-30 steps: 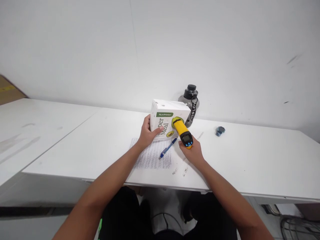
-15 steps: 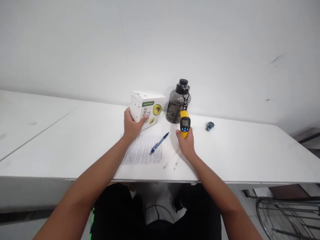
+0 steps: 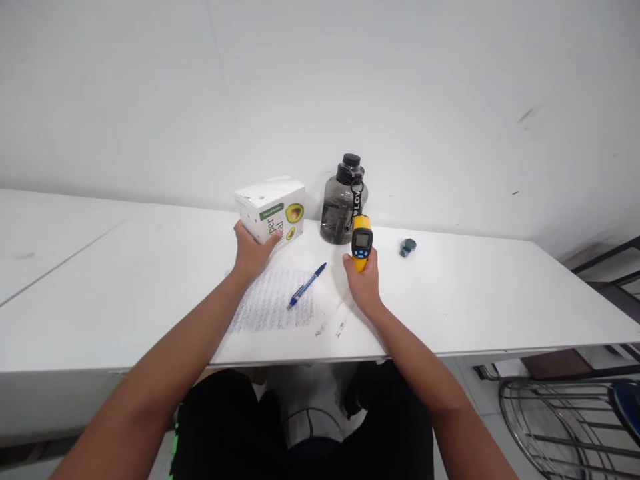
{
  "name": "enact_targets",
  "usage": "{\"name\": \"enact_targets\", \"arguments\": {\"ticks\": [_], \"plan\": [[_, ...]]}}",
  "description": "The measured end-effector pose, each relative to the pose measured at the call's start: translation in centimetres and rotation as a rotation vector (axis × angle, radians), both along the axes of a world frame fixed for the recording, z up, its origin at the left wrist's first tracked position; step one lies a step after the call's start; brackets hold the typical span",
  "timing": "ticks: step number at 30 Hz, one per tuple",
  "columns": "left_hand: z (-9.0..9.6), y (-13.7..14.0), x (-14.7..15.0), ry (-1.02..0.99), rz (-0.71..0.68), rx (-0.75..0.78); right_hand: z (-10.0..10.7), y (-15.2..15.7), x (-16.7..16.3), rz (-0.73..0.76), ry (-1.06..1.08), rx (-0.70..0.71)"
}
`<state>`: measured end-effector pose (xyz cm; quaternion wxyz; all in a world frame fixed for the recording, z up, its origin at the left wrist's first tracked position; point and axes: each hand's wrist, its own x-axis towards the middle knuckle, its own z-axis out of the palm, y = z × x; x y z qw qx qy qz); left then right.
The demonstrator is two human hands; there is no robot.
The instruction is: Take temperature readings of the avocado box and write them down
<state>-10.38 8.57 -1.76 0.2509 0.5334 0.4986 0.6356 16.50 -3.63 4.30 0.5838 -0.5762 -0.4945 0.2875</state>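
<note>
My left hand [image 3: 254, 253] grips the lower part of a white carton [image 3: 270, 207] printed with avocados and a green label. The carton is slightly tilted, and I cannot tell whether it touches the table. In my right hand [image 3: 365, 280] is a yellow and black infrared thermometer [image 3: 362, 241], its small screen and blue buttons facing me. Just behind the thermometer stands a dark translucent water bottle [image 3: 336, 210] with a black lid and strap. Between my hands a blue pen [image 3: 307, 287] lies across a sheet covered in handwriting [image 3: 267, 310].
A watch [image 3: 407, 247] lies on the white table [image 3: 475, 293] to the right of the bottle. The wall [image 3: 425, 100] rises directly behind the table. A metal-framed rack or chair [image 3: 555, 420] stands below the table at the lower right.
The whole view has shifted, so things on the table sit further left. The carton has turned a little in my left hand. Both hands keep their holds.
</note>
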Motion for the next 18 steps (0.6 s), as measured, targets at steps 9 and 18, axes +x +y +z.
{"name": "enact_targets", "arguments": {"ticks": [9,18], "plan": [[1.2,-0.6,0.8,-0.017,0.022,-0.059,0.2,-0.1,0.0,0.005,-0.001,-0.022],[0.6,-0.2,0.5,-0.013,0.012,-0.072,0.1,-0.1,0.1,0.013,-0.024,-0.007]]}}
